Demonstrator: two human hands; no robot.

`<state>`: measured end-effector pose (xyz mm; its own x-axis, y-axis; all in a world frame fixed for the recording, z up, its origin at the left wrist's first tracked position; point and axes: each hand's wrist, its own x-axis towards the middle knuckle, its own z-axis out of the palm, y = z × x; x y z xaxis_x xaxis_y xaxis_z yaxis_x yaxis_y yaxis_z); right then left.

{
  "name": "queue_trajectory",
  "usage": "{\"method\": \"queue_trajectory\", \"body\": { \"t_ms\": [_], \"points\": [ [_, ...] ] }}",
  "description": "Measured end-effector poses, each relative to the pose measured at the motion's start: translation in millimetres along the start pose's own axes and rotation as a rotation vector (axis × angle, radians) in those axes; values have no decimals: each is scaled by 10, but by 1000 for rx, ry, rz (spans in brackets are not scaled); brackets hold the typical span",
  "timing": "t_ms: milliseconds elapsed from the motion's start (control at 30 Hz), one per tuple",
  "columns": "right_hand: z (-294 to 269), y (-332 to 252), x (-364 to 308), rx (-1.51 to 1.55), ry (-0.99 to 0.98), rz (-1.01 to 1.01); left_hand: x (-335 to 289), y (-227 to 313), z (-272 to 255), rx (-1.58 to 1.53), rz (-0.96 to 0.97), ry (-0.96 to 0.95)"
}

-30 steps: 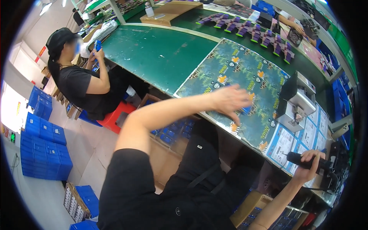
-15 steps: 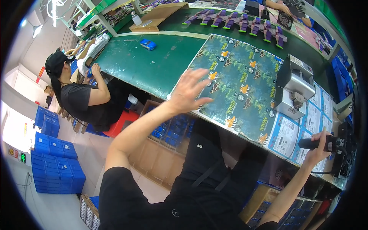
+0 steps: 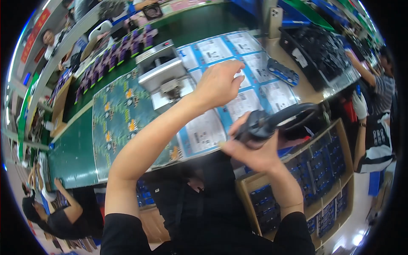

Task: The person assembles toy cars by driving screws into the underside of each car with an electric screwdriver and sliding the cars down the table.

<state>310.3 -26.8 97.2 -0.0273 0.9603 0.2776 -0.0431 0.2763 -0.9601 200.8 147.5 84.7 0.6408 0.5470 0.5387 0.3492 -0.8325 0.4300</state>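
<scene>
My left hand (image 3: pixel 221 83) hovers over a sheet of blue-and-white printed labels (image 3: pixel 208 131). Its fingers are loosely bent, with a gap by the thumb and nothing seen between them. Closer to me, my right hand (image 3: pixel 259 155) wraps round a black cylindrical tool (image 3: pixel 255 127), blurred by motion. From it a thick black curved band or cable (image 3: pixel 299 111) runs to the right; I cannot tell which. Right of my left hand lies a black-and-blue toy car (image 3: pixel 284 72). A silver metal machine (image 3: pixel 163 72) stands to the left of my left hand.
A black bin (image 3: pixel 301 55) of dark parts and a phone (image 3: pixel 275 21) are at the far right. Cardboard boxes (image 3: pixel 243 191) of toy cars sit below the table edge. Purple pieces (image 3: pixel 117 55) line the green bench (image 3: pixel 74 148). Co-workers (image 3: pixel 53 216) are on both sides.
My view has swung right. My left hand has moved from the animal-print sheet to above the labels, its fingers more bent. My right hand has brought the black tool nearer to me.
</scene>
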Motion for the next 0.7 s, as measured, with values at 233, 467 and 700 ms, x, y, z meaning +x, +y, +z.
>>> {"method": "queue_trajectory", "body": {
  "t_ms": [233, 467, 700],
  "points": [
    [-69, -20, 26, 100, -160, -40, 1098, -198, 1101, -113, -632, -285],
    [-267, 66, -160, 278, 29, 18, 1248, -191, 1639, -412, -559, -88],
    [-365, 76, -148, 181, 132, -40, 807, 164, 678, -374, -215, 336]
  ]
}}
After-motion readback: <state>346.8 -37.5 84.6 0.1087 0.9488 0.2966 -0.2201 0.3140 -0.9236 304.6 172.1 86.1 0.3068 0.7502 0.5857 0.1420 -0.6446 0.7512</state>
